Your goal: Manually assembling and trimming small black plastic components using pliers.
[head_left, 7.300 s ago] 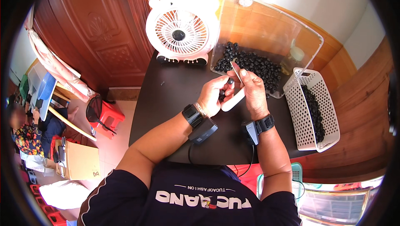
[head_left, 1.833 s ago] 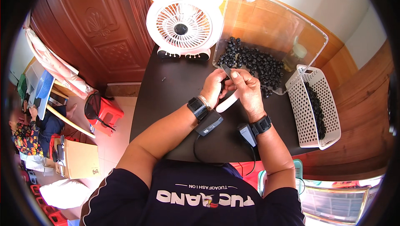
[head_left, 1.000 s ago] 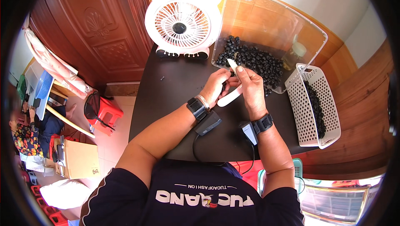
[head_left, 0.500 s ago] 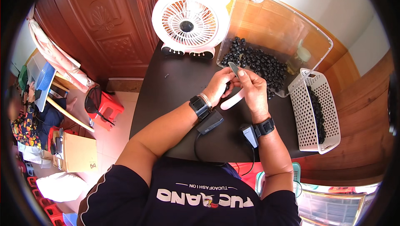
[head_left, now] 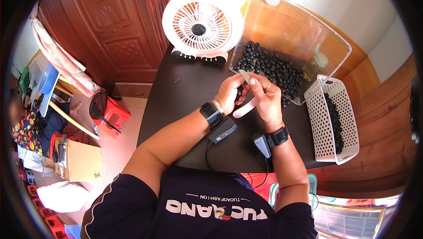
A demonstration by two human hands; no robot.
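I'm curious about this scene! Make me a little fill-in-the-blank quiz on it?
1. The right hand holds a ____ with a pale handle.
2. In the picture, the fan stands to the ____ of the clear bin.
3. The plastic stool near the door is coloured ____.
Missing words: knife, left, red.

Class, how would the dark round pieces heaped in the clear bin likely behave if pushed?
The dark round pieces would probably roll, given their rounded shape. Their glossy highlights suggest they may be slippery. Since they lie against each other, pushing one would likely shift its neighbours.
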